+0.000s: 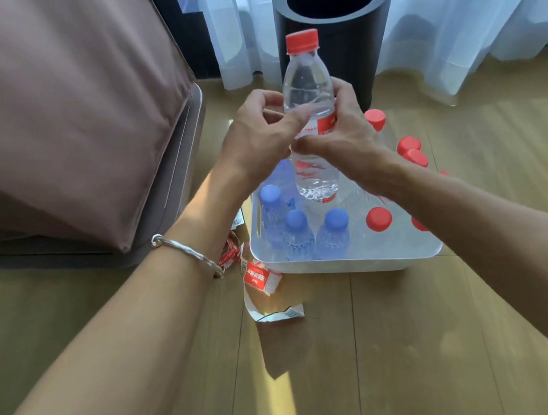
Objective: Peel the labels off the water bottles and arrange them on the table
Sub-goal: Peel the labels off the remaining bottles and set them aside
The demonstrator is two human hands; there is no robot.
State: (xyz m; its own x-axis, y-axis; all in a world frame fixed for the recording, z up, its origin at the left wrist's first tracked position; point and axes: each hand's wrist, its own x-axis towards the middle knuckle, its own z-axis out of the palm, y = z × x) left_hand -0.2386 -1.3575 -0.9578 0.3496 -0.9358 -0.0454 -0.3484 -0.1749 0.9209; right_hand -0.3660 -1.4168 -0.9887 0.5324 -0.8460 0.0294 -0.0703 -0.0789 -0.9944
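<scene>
Wooden surface (386, 348): white tub (348, 261), peeled labels (261, 278) alongside. Red-capped bottle (307, 89) (upright) is gripped by the right hand (348, 134), its label (324, 125) pinched by the left hand (257, 140).

A black cylindrical bin (362, 53) stands open-topped before white sheer curtains (465, 4), near brown draped fabric (47, 114).

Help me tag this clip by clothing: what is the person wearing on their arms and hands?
No sleeves, gloves or watch are in view. The left forearm carries a thin silver bangle with a small bead-like knot, just below the wrist. The right forearm wears nothing. No rings show on the left hand or the right hand.
</scene>
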